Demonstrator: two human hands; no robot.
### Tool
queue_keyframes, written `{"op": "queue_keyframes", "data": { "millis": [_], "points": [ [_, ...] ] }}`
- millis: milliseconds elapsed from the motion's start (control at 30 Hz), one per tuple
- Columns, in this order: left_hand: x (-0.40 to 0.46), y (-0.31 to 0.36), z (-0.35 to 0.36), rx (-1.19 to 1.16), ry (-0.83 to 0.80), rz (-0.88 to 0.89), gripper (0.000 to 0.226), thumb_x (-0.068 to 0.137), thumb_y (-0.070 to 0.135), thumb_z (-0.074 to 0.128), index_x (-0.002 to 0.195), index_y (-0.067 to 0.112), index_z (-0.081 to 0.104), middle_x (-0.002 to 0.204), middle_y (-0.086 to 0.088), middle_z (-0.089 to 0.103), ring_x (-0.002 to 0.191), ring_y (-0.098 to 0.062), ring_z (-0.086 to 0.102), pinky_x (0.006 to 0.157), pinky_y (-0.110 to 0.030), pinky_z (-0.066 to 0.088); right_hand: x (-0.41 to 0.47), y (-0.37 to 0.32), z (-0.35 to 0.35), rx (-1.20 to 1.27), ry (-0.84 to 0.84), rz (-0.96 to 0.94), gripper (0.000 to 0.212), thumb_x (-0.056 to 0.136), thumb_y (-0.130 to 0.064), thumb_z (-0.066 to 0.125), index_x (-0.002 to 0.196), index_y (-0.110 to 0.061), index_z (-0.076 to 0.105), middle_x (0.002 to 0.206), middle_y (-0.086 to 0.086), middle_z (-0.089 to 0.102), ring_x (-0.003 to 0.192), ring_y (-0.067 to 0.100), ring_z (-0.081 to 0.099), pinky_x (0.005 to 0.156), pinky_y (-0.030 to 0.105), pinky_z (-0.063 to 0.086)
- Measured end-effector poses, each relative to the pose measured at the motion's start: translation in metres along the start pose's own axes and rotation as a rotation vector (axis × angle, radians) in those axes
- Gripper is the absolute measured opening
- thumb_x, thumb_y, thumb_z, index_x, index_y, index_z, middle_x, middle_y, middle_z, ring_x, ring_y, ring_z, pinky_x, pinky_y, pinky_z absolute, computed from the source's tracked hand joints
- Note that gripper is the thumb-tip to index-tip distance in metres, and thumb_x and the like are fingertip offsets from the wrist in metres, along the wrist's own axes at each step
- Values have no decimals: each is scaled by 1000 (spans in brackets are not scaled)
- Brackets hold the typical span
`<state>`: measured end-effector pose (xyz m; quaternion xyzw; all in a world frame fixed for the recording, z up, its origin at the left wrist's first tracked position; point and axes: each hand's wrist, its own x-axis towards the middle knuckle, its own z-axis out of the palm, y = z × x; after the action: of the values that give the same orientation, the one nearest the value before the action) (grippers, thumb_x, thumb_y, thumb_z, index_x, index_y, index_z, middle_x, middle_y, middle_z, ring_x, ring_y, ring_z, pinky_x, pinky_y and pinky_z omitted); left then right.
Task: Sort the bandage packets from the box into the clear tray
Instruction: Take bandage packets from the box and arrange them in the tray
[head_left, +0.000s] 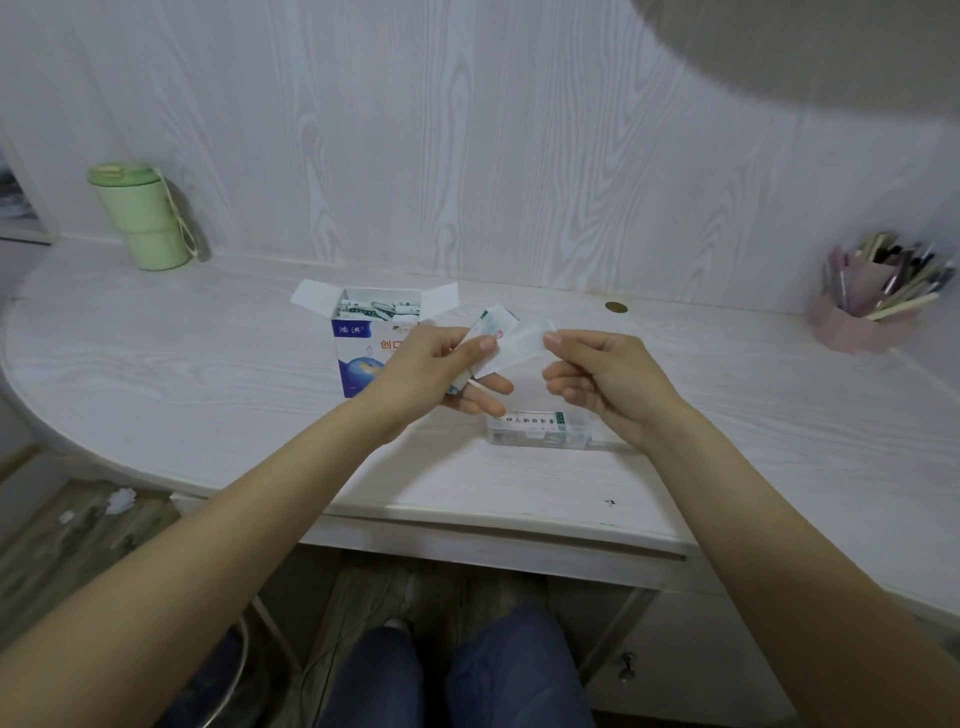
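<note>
A small stack of bandage packets (485, 340) was gripped in the left hand (441, 366), and one packet (524, 338) was pinched between thumb and fingers of the right hand (597, 382), above the clear tray (540, 431); the open box (363, 343) was stood behind on the desk (208, 374)

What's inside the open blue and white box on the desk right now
The open box holds several white and green bandage packets standing near its top. How many there are, and what lies beneath them, is hidden by the box walls and the left hand.
</note>
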<state>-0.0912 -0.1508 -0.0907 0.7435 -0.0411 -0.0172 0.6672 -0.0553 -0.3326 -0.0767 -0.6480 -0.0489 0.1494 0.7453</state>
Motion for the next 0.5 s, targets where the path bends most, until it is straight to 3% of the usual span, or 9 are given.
{"op": "queue_keyframes", "data": {
  "millis": [167, 233, 300, 367, 500],
  "points": [
    [3, -3, 0, 44, 4, -12, 20, 97, 26, 48, 98, 11, 62, 79, -6, 74, 62, -19, 71, 54, -19, 53, 3, -2, -3, 162, -33, 51, 18, 89, -17, 62, 83, 0, 63, 66, 11, 69, 61, 14, 69, 60, 17, 57],
    [3, -3, 1, 65, 5, 17, 20, 97, 27, 49, 98, 13, 63, 82, -7, 73, 64, -20, 71, 55, -20, 54, 5, 0, -5, 123, -14, 30, 18, 88, -18, 63, 84, -1, 64, 68, 11, 69, 61, 14, 69, 61, 17, 57],
    [3, -3, 0, 67, 27, 65, 20, 96, 28, 49, 98, 17, 65, 85, -7, 73, 64, -20, 71, 57, -21, 55, 8, 2, -9, 63, 5, 3, 7, 87, -6, 64, 87, 0, 66, 71, 11, 69, 62, 13, 70, 60, 15, 56],
    [4, -2, -3, 35, 83, 99, 22, 96, 29, 49, 100, 17, 67, 85, -8, 73, 63, -20, 71, 57, -22, 53, 11, 5, -15, -31, 32, 1, 10, 84, 3, 65, 92, 0, 68, 79, 13, 70, 65, 15, 71, 60, 15, 55],
    [6, -3, -8, -26, 185, 108, 24, 97, 28, 48, 102, 13, 66, 79, -8, 72, 57, -17, 69, 53, -20, 52, 16, 17, -22, -419, 95, -54, 7, 81, 3, 69, 84, -3, 72, 86, 16, 70, 62, 13, 68, 61, 15, 55]
  ]
}}
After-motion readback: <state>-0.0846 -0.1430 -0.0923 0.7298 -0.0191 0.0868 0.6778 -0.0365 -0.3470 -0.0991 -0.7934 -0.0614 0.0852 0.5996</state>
